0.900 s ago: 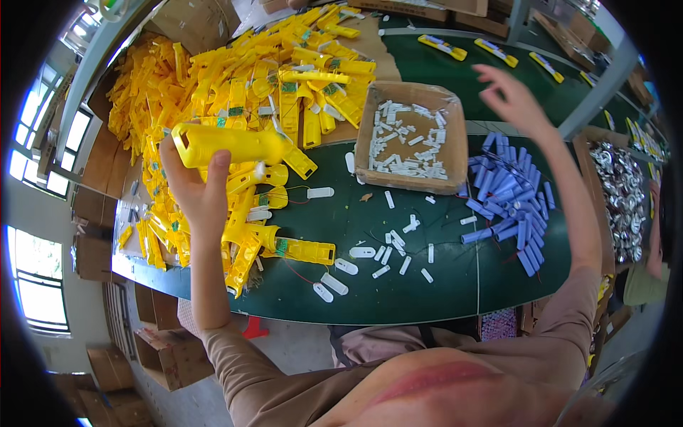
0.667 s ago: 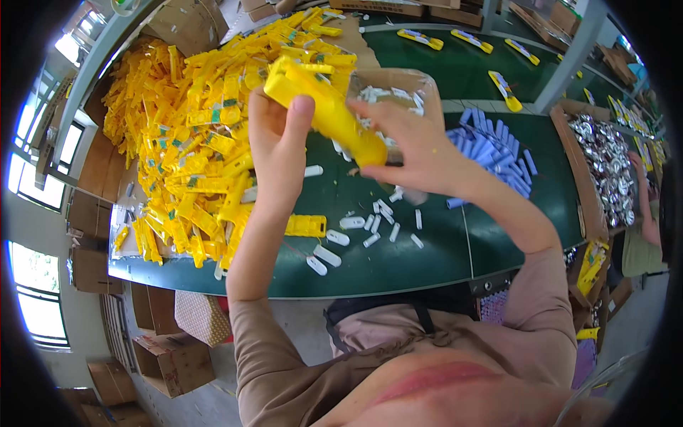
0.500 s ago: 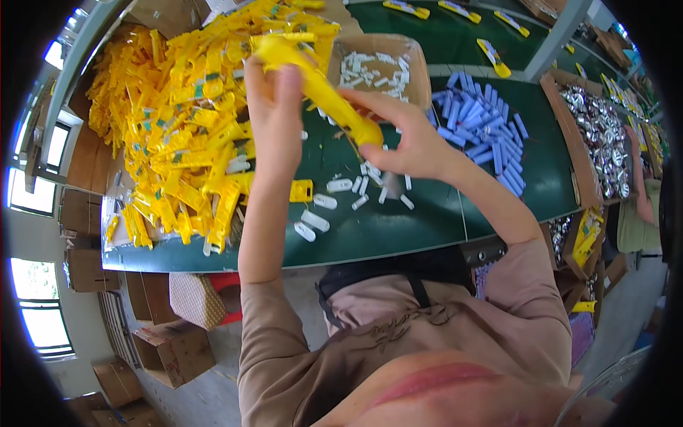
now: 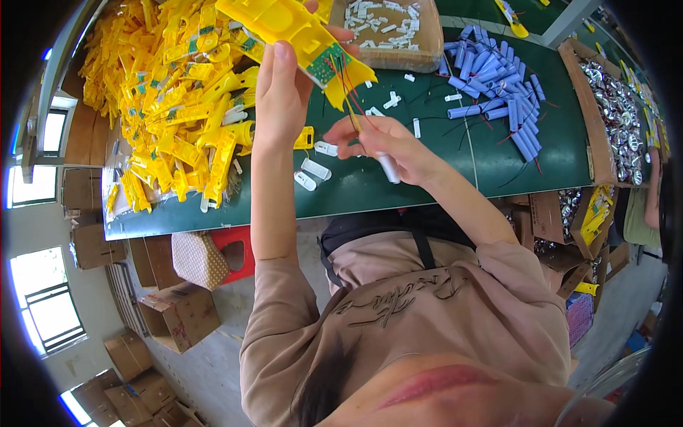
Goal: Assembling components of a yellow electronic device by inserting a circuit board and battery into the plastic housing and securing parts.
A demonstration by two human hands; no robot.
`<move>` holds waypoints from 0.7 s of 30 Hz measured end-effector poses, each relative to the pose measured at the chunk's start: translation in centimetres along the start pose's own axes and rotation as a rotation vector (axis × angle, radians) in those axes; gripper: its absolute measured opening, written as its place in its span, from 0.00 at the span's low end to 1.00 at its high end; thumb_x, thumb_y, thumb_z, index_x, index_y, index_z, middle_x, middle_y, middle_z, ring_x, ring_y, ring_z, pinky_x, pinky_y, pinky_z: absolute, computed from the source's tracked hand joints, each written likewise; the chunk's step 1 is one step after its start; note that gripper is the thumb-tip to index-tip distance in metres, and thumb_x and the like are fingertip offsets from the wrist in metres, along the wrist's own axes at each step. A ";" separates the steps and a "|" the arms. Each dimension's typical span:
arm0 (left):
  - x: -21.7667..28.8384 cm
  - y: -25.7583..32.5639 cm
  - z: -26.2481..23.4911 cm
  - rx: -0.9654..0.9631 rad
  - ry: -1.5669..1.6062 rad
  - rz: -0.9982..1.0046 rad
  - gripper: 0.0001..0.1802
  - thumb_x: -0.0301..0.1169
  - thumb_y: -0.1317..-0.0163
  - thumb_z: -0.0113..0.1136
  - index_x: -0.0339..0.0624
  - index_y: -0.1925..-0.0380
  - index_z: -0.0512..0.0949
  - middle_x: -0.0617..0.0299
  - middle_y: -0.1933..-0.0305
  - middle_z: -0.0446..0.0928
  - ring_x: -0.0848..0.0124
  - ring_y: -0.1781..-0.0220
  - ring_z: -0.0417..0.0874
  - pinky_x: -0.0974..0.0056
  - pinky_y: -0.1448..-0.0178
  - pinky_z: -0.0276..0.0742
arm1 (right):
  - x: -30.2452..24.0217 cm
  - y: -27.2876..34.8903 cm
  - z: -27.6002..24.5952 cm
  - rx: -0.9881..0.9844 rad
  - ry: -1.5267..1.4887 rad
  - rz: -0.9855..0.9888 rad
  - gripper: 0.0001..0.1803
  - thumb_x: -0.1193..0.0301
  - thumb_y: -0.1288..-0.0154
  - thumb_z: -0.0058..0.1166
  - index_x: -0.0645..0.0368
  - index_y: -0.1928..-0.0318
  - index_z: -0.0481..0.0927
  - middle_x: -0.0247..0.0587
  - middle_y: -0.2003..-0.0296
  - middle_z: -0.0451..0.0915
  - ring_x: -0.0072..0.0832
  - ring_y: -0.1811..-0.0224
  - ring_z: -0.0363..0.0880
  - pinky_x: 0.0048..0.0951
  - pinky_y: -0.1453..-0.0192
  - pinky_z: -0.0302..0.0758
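Observation:
My left hand (image 4: 281,89) is raised over the bench and grips a yellow plastic housing (image 4: 274,25), its hollow inside facing up. A green circuit board (image 4: 329,65) sits in the housing's near end. Thin red and dark wires (image 4: 348,89) run from that board down to my right hand (image 4: 380,142), whose fingers are curled around them. Below the right palm sticks out a whitish, tube-like piece (image 4: 388,168); I cannot make out what it is. Small white plastic covers (image 4: 315,169) lie on the green bench under my hands.
A big heap of yellow housings (image 4: 178,107) covers the left of the bench (image 4: 427,185). Behind my hands stands a carton (image 4: 405,60) of small white parts. Blue-purple cylindrical batteries (image 4: 498,85) with wires are piled right, beside a carton of shiny metal parts (image 4: 608,114).
The housing has turned so its inside and circuit board show. My right hand has let go of its near end and moved down to the wires. The view has shifted.

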State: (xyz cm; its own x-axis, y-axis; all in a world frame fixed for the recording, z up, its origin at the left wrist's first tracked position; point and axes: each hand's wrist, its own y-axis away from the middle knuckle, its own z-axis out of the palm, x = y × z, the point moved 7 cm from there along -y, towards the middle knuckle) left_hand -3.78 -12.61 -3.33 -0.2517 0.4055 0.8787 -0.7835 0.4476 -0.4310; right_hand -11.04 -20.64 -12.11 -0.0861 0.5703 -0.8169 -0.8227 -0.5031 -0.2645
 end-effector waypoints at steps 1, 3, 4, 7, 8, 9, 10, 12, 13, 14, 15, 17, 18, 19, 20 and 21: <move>0.1 0.0 -0.5 0.042 -0.128 0.034 0.36 0.55 0.32 0.36 0.36 0.36 0.55 0.47 0.50 0.75 0.58 0.50 0.78 0.56 0.42 0.70 | 0.1 0.4 -0.2 0.071 0.021 0.082 0.24 0.58 0.32 0.45 0.63 0.44 0.71 0.40 0.55 0.76 0.24 0.58 0.74 0.28 0.49 0.69; 0.1 0.2 -1.5 0.162 -0.248 0.084 0.31 0.49 0.29 0.34 0.34 0.37 0.56 0.46 0.51 0.75 0.59 0.50 0.79 0.57 0.41 0.70 | 0.0 1.1 -0.4 0.247 0.033 0.146 0.18 0.66 0.31 0.45 0.62 0.45 0.71 0.33 0.67 0.74 0.14 0.76 0.71 0.15 0.71 0.68; 0.0 0.3 -1.8 0.164 -0.253 0.078 0.31 0.49 0.29 0.34 0.34 0.37 0.56 0.46 0.51 0.75 0.59 0.50 0.79 0.57 0.41 0.70 | 0.1 1.3 -0.6 0.246 0.026 0.148 0.18 0.66 0.31 0.45 0.62 0.45 0.71 0.33 0.67 0.74 0.14 0.76 0.71 0.15 0.71 0.68; -0.2 0.5 -2.7 0.157 -0.390 0.086 0.28 0.45 0.27 0.31 0.34 0.39 0.58 0.47 0.52 0.76 0.61 0.52 0.80 0.60 0.42 0.71 | -0.6 2.1 -1.2 0.350 -0.057 0.083 0.17 0.65 0.32 0.47 0.60 0.47 0.67 0.31 0.70 0.68 0.12 0.82 0.61 0.15 0.79 0.57; -0.4 0.6 -2.9 0.157 -0.392 0.080 0.28 0.45 0.27 0.31 0.34 0.39 0.58 0.47 0.52 0.76 0.61 0.52 0.80 0.60 0.42 0.71 | -0.8 2.2 -1.1 0.351 -0.062 0.085 0.17 0.65 0.32 0.47 0.60 0.47 0.67 0.31 0.70 0.68 0.12 0.82 0.61 0.15 0.79 0.57; -0.5 0.7 -2.9 0.175 -0.427 0.077 0.27 0.45 0.27 0.30 0.34 0.39 0.58 0.47 0.53 0.76 0.62 0.52 0.80 0.61 0.44 0.72 | -1.0 2.2 -0.8 0.319 0.079 0.092 0.17 0.65 0.33 0.48 0.60 0.48 0.68 0.31 0.69 0.69 0.12 0.82 0.62 0.15 0.79 0.58; -0.6 0.8 -3.0 0.193 -0.462 0.074 0.26 0.44 0.27 0.30 0.35 0.39 0.58 0.47 0.53 0.76 0.62 0.52 0.80 0.62 0.45 0.73 | -1.1 2.3 -0.5 0.286 0.221 0.099 0.17 0.65 0.33 0.49 0.60 0.49 0.68 0.31 0.68 0.69 0.12 0.82 0.62 0.14 0.79 0.58; -0.6 0.7 -3.2 0.205 -0.469 0.120 0.22 0.43 0.27 0.33 0.36 0.46 0.62 0.53 0.55 0.77 0.69 0.55 0.79 0.68 0.55 0.72 | -0.7 2.5 -0.8 0.294 0.212 0.122 0.15 0.67 0.35 0.52 0.60 0.52 0.71 0.29 0.68 0.69 0.10 0.81 0.62 0.14 0.78 0.58; -0.4 0.7 -3.3 0.218 -0.473 0.171 0.19 0.43 0.28 0.37 0.38 0.53 0.67 0.58 0.58 0.79 0.75 0.58 0.78 0.74 0.65 0.72 | -1.3 2.7 -1.4 0.342 0.304 0.065 0.14 0.68 0.35 0.53 0.60 0.52 0.72 0.28 0.68 0.69 0.10 0.79 0.63 0.14 0.77 0.59; -0.4 0.7 -3.3 0.212 -0.473 0.169 0.19 0.43 0.28 0.37 0.38 0.53 0.67 0.58 0.58 0.79 0.75 0.58 0.78 0.74 0.65 0.72 | -1.9 2.9 -2.0 0.390 0.397 0.007 0.13 0.68 0.36 0.53 0.60 0.53 0.73 0.27 0.68 0.69 0.10 0.78 0.63 0.14 0.75 0.60; -0.1 1.1 -3.5 0.226 -0.506 0.179 0.18 0.43 0.28 0.37 0.39 0.53 0.68 0.59 0.58 0.79 0.78 0.62 0.77 0.76 0.68 0.68 | -3.0 2.7 -2.3 0.410 0.500 -0.141 0.15 0.68 0.37 0.54 0.60 0.52 0.73 0.25 0.69 0.69 0.10 0.74 0.65 0.15 0.71 0.63; 0.1 1.7 -3.6 0.237 -0.546 0.187 0.18 0.43 0.28 0.38 0.40 0.54 0.68 0.60 0.58 0.79 0.82 0.66 0.75 0.78 0.72 0.64 | -4.1 3.4 -3.0 0.484 0.563 -0.132 0.16 0.69 0.38 0.55 0.60 0.51 0.73 0.27 0.70 0.70 0.13 0.69 0.68 0.17 0.66 0.66; 0.0 1.9 -3.5 0.235 -0.561 0.177 0.18 0.43 0.28 0.38 0.40 0.54 0.69 0.61 0.58 0.79 0.84 0.70 0.72 0.79 0.73 0.62 | -4.7 3.9 -3.3 0.529 0.606 -0.130 0.16 0.70 0.39 0.56 0.59 0.51 0.73 0.28 0.70 0.71 0.14 0.68 0.70 0.18 0.65 0.67; -0.1 2.0 -3.3 0.232 -0.576 0.166 0.18 0.43 0.29 0.38 0.41 0.54 0.69 0.62 0.59 0.79 0.86 0.74 0.69 0.80 0.74 0.60 | -4.9 4.2 -3.6 0.535 0.603 -0.131 0.16 0.70 0.39 0.56 0.59 0.51 0.73 0.28 0.70 0.71 0.14 0.68 0.70 0.18 0.65 0.67; -0.2 2.0 -3.1 0.226 -0.576 0.163 0.18 0.43 0.29 0.38 0.41 0.54 0.69 0.62 0.59 0.79 0.86 0.74 0.69 0.80 0.74 0.60 | -5.2 4.4 -4.1 0.552 0.668 -0.130 0.16 0.70 0.41 0.57 0.59 0.53 0.72 0.31 0.69 0.73 0.17 0.67 0.71 0.20 0.64 0.69; -0.1 2.1 -2.9 0.222 -0.583 0.173 0.17 0.42 0.29 0.39 0.41 0.55 0.69 0.62 0.58 0.79 0.86 0.75 0.67 0.80 0.75 0.60 | -5.5 4.6 -4.4 0.566 0.733 -0.130 0.16 0.71 0.42 0.58 0.59 0.54 0.72 0.33 0.69 0.74 0.19 0.67 0.73 0.22 0.62 0.70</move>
State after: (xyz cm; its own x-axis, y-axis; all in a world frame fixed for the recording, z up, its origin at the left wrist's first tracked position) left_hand -3.76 -9.43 -4.93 -0.6028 -0.0702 0.7948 -0.7874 0.2138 -0.5782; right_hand -11.87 -28.99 -11.08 0.2428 -0.0490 -0.9688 -0.9689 0.0366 -0.2447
